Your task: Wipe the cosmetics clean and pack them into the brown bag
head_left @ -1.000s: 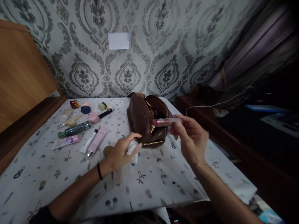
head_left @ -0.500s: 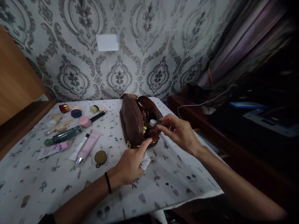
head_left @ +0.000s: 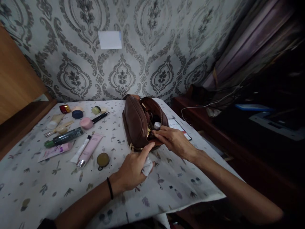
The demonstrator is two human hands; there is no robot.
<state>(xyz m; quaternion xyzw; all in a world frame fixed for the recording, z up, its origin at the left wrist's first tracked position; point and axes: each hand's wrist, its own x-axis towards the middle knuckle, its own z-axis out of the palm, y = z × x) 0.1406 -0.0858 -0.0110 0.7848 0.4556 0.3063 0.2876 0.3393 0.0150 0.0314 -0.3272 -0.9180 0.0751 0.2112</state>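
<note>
A brown zip cosmetic bag [head_left: 134,122] stands unzipped on the table, its opening facing right. Inside show a small white-capped item [head_left: 157,125] and something gold [head_left: 148,132]; the rest is dark. My left hand [head_left: 132,170] is closed around a crumpled white tissue [head_left: 147,166], with its thumb against the bag's near lower rim. At the mouth of the bag, my right hand [head_left: 175,141] dips in with its fingers pressed together. Its fingertips are partly hidden, and I cannot make out what is between them.
Left of the bag lie a pink tube [head_left: 91,148], a dark green tube [head_left: 68,137], a pink sponge [head_left: 86,123], a round olive compact [head_left: 103,159] and several other cosmetics. A phone [head_left: 179,127] rests right of the bag. A white cable [head_left: 205,105] crosses the dark red ledge.
My right hand has moved down and left, its fingers going lower into the bag's opening. The phone behind it has come into view. My left hand stays in place with the tissue.
</note>
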